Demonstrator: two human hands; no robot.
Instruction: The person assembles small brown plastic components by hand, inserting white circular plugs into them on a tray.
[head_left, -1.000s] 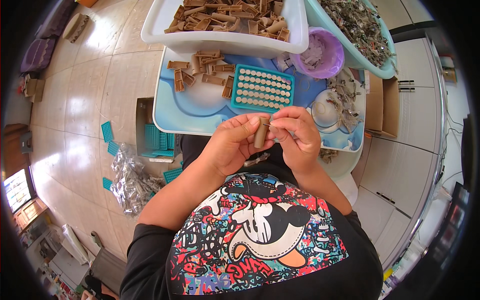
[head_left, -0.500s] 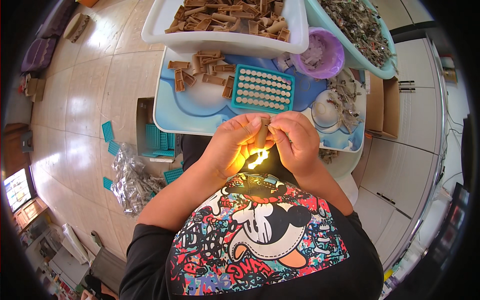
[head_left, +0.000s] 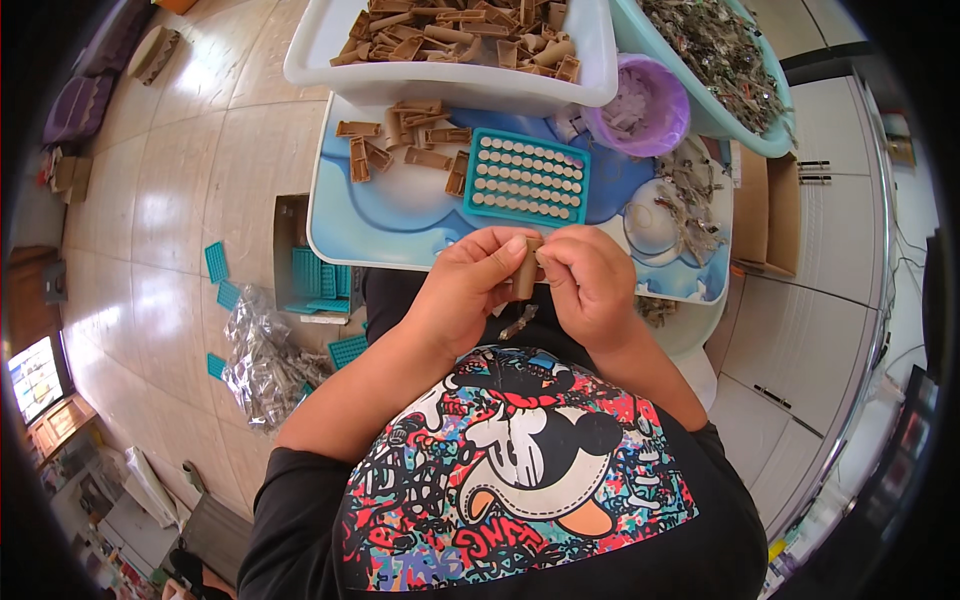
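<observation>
A brown plastic casing (head_left: 525, 272), a rounded hollow tube, stands roughly upright between my hands, in front of my chest. My left hand (head_left: 462, 282) is closed around its left side, thumb near the upper end. Thumb and fingertips of my right hand (head_left: 592, 285) pinch at its upper right edge; any small part under them is hidden. Below the casing hangs a short bunch of fine wire lights (head_left: 518, 324), unlit. Just beyond my hands, a teal tray (head_left: 500, 216) holds rows of round whitish pieces on the blue-and-white table (head_left: 350, 225).
Loose brown casings (head_left: 428, 158) lie left of the tray. Behind stands a white bin (head_left: 450, 78) full of casings. A purple bowl (head_left: 672, 110) and a turquoise tub (head_left: 770, 140) of tangled wire lights stand right. Floor left: a cardboard box (head_left: 290, 225) and a clear plastic bag (head_left: 260, 350).
The wire lights below the casing glowed bright yellow before and are now dark. My hands and the casing have barely moved.
</observation>
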